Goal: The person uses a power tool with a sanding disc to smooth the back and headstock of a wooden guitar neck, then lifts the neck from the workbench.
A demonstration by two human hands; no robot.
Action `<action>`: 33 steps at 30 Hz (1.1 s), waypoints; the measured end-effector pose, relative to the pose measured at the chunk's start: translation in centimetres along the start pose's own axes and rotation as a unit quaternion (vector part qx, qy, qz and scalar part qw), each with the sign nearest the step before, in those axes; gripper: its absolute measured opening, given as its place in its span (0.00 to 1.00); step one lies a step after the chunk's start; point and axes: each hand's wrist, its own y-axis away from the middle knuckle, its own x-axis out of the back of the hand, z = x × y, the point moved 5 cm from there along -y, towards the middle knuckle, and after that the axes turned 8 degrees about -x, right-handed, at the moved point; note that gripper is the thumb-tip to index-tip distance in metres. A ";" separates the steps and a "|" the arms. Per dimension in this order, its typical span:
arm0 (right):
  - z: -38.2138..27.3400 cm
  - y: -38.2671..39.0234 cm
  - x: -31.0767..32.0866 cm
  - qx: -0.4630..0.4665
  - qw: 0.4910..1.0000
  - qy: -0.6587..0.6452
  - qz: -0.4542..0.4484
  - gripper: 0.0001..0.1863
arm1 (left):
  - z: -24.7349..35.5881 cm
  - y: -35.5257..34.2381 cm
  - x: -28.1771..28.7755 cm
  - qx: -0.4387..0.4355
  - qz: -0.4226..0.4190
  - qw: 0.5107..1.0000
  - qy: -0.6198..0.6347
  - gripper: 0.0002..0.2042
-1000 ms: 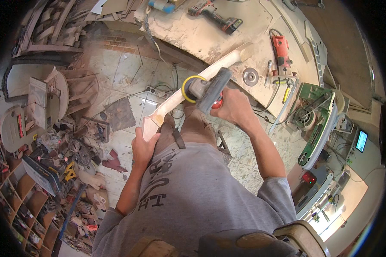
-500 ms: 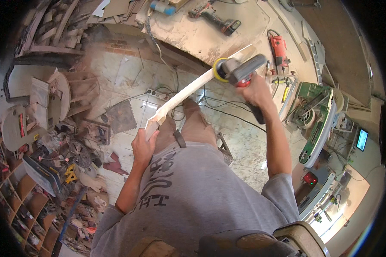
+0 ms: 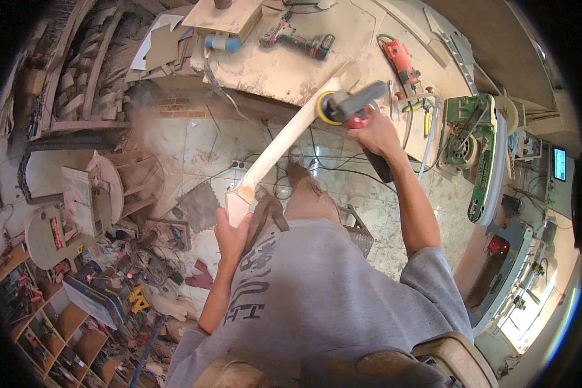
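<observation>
My left hand (image 3: 233, 234) is closed around the near end of a long pale wooden bar (image 3: 279, 146), which has an angled joint at that end. The bar slants up and away to the right, and its far tip lies over the edge of the workbench (image 3: 284, 76). In my right hand (image 3: 376, 136) is a cordless handheld sander (image 3: 357, 102) with a red and black body and a round yellow-rimmed pad. The pad is at the right edge of the bar near its far end; whether it touches is hard to tell.
On the bench lie a cordless drill (image 3: 297, 40), a red corded power tool (image 3: 401, 63) and a blue cylindrical tool (image 3: 222, 43). A green belt machine (image 3: 482, 158) stands at the right. Cables (image 3: 349, 169) trail across the floor. Shelves (image 3: 71, 320) and clutter fill the lower left.
The whole view has shifted. The bar now slants more steeply and shows more of its near-end face. The sander stays close to the bar's far part, its pad now lying along the right edge.
</observation>
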 end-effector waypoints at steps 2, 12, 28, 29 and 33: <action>3.4 0.0 -0.5 0.017 0.983 -0.183 -0.001 0.28 | -1.8 -0.4 -0.6 0.130 -0.054 0.988 0.065 0.25; 12.6 8.4 -7.7 -0.072 0.634 -0.769 -0.043 0.36 | -10.4 -4.3 -4.6 0.270 -0.190 0.932 0.150 0.35; 13.9 8.5 -8.4 -0.076 0.600 -0.796 -0.019 0.31 | -8.4 -17.0 -10.4 0.070 -0.434 0.873 -0.212 0.52; 14.1 8.3 -8.6 -0.096 0.595 -0.798 -0.032 0.30 | -7.7 -17.1 -11.4 0.047 -0.450 0.855 -0.255 0.53; 14.5 7.4 -8.5 -0.118 0.632 -0.766 -0.034 0.26 | -5.4 -17.0 -13.8 0.053 -0.397 0.877 -0.266 0.53</action>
